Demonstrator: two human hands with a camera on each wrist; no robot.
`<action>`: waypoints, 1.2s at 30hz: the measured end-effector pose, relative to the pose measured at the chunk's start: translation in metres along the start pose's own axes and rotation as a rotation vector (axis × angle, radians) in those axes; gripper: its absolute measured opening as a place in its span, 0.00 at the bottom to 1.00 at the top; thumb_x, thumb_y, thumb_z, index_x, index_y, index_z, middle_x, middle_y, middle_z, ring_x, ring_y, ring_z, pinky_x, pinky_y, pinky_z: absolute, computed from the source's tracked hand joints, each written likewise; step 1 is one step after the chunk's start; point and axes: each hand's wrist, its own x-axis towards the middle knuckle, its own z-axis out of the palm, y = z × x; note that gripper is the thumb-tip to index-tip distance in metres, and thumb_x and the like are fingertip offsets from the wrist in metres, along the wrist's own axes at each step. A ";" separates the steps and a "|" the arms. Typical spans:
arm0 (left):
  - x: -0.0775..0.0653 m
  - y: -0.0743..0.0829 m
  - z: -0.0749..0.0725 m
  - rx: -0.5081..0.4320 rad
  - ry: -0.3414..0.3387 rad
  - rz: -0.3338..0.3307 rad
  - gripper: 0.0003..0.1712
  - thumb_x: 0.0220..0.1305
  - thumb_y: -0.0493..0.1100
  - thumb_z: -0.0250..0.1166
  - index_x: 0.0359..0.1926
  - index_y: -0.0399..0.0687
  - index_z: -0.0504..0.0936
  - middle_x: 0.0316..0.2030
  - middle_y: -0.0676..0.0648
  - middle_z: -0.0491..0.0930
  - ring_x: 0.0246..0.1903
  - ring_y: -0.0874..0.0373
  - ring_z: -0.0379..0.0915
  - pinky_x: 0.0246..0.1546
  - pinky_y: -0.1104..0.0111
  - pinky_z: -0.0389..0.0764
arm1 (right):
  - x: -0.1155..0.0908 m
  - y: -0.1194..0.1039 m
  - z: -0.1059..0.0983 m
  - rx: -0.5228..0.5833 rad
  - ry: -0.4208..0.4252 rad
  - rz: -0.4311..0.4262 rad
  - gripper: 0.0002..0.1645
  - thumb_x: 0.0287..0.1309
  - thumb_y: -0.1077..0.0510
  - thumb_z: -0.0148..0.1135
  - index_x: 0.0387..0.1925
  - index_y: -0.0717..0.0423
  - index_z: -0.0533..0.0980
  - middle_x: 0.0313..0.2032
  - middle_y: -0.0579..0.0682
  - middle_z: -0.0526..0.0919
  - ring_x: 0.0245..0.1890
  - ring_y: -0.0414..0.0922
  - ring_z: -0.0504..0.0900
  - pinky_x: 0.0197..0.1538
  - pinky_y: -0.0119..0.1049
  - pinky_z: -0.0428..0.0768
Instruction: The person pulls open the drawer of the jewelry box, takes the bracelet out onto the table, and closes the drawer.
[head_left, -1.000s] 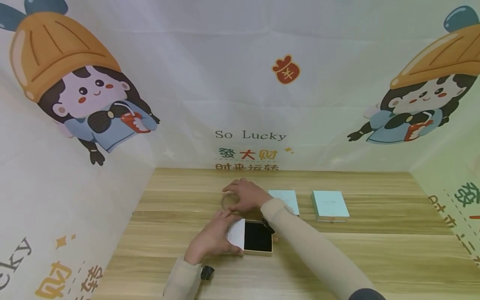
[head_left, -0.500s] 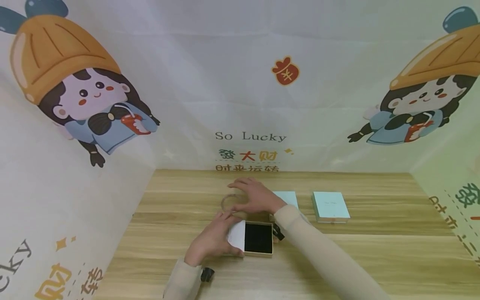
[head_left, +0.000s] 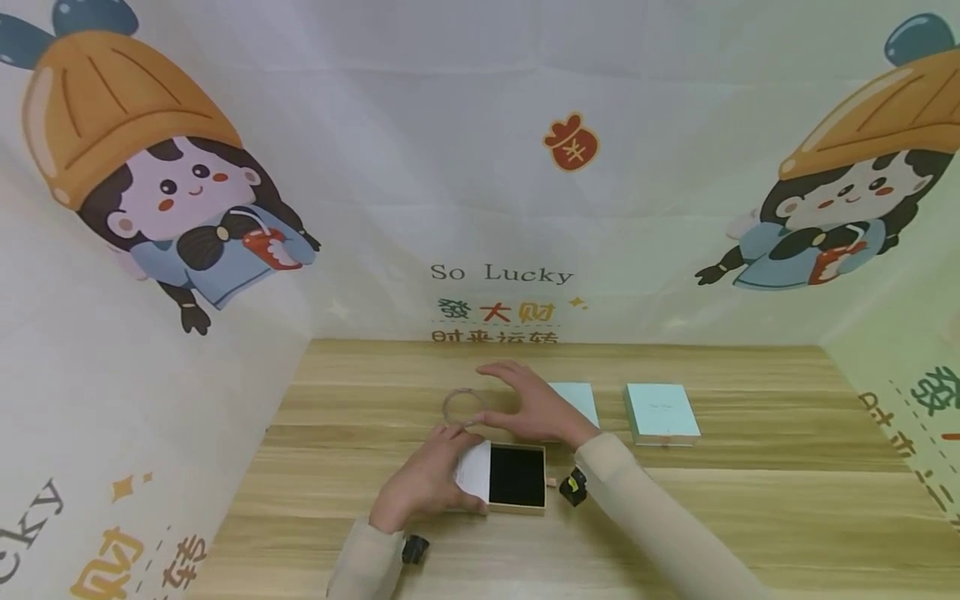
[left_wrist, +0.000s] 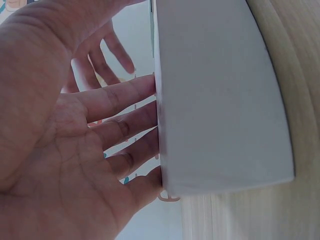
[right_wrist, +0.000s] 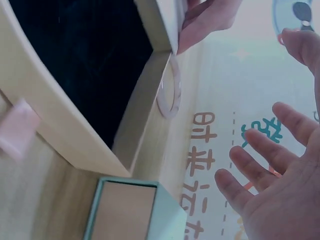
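My left hand (head_left: 423, 479) grips a white drawer box (head_left: 474, 472), thumb on the near side and fingers on the far side. Its drawer (right_wrist: 47, 120), lined in black, is slid out to the right, with a pink pull tab (right_wrist: 19, 131) at the end. In the left wrist view the fingertips press the box's white wall (left_wrist: 225, 100). Beyond the box a pale bangle (head_left: 445, 407) lies on the table, seen edge-on in the right wrist view. My right hand (head_left: 534, 407) hovers just right of it, fingers spread and holding nothing.
A mint-green box (head_left: 576, 402) stands behind my right hand, partly hidden. Another mint box (head_left: 662, 410) sits farther right. A printed cloth backdrop (head_left: 375, 208) closes off the back and sides of the wooden table (head_left: 750, 517).
My right hand has drawn back to the right, away from the bangle, uncovering more of it and of the drawer's right end. My left hand stays on the box.
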 end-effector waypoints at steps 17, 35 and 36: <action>-0.001 0.000 0.002 0.005 0.031 0.002 0.54 0.35 0.54 0.87 0.66 0.44 0.77 0.64 0.43 0.76 0.62 0.46 0.68 0.61 0.50 0.77 | -0.050 -0.001 -0.009 0.530 0.027 0.180 0.41 0.70 0.39 0.60 0.79 0.34 0.56 0.76 0.50 0.65 0.75 0.55 0.66 0.74 0.59 0.67; -0.001 0.001 0.001 -0.010 0.024 0.003 0.54 0.36 0.52 0.87 0.66 0.43 0.76 0.62 0.44 0.76 0.62 0.45 0.69 0.61 0.49 0.77 | -0.104 0.025 -0.034 1.140 -0.131 0.154 0.46 0.78 0.32 0.17 0.82 0.55 0.33 0.78 0.75 0.42 0.74 0.73 0.59 0.58 0.69 0.77; -0.001 0.001 0.001 -0.009 0.021 0.002 0.54 0.36 0.52 0.87 0.67 0.43 0.76 0.62 0.44 0.76 0.63 0.45 0.68 0.62 0.49 0.77 | -0.107 0.027 -0.035 1.160 -0.133 0.160 0.47 0.77 0.31 0.16 0.82 0.56 0.32 0.78 0.75 0.43 0.73 0.71 0.63 0.57 0.69 0.78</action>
